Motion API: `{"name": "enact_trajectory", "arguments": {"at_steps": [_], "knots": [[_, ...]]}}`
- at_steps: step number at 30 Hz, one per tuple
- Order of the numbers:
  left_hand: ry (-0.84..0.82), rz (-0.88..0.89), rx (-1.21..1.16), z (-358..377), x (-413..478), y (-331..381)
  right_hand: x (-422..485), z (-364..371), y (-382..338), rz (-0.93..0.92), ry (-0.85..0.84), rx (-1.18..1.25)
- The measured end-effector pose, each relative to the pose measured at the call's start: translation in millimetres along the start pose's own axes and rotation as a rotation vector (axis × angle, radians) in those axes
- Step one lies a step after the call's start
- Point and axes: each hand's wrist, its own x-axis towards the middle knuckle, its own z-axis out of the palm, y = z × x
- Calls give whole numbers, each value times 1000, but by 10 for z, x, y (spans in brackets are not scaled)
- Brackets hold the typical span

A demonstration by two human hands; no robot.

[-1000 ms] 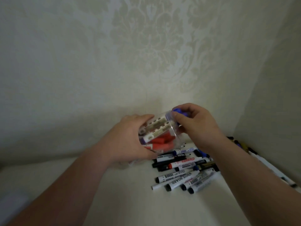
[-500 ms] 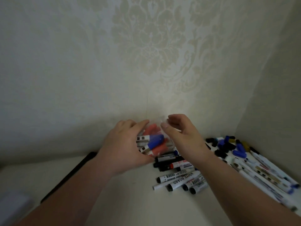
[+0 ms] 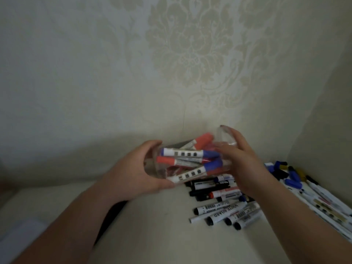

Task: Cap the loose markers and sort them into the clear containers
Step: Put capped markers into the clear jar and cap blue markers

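Both the left hand [image 3: 131,174] and right hand [image 3: 242,161] clasp a clear plastic container [image 3: 225,138] of cylindrical markers [image 3: 190,152].

"white board" is printed on a lying marker [image 3: 226,213]

Markers [image 3: 192,162] in container [image 3: 226,139], loose pile [image 3: 226,210] on table [image 3: 152,235] below-right.

Your clear container [image 3: 227,139] shows white markers [image 3: 182,153] with red and blue caps and small dark squares along their barrels. On the cream table [image 3: 152,225], your loose markers [image 3: 224,212] are white with black caps and black lettering, and blue caps [image 3: 293,182] lie at the right. The wall [image 3: 190,54] carries pale beige damask wallpaper.
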Motion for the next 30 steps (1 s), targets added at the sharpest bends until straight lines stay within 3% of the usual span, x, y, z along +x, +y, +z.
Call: {"name": "enact_trajectory", "arguments": {"at_steps": [6, 10, 15, 20, 22, 26, 30], "knots": [[37, -1, -181, 309, 60, -26, 2, -215, -85, 4, -38, -135], [141, 90, -249, 333, 66, -5, -22, -273, -86, -9, -6, -72], [122, 113, -385, 346, 35, -18, -61, -250, 18, -36, 18, -82], [102, 82, -290, 270, 36, -79, 7, -139, 67, 62, 39, -116], [90, 75, -135, 199, 36, -69, 39, -44, 51, 71, 50, -130], [46, 85, 183, 145, 46, -62, 115, 213, -55, -32, 142, -325], [107, 17, 112, 224, 65, -28, 183, 557, -197, -178, 85, -480]]}}
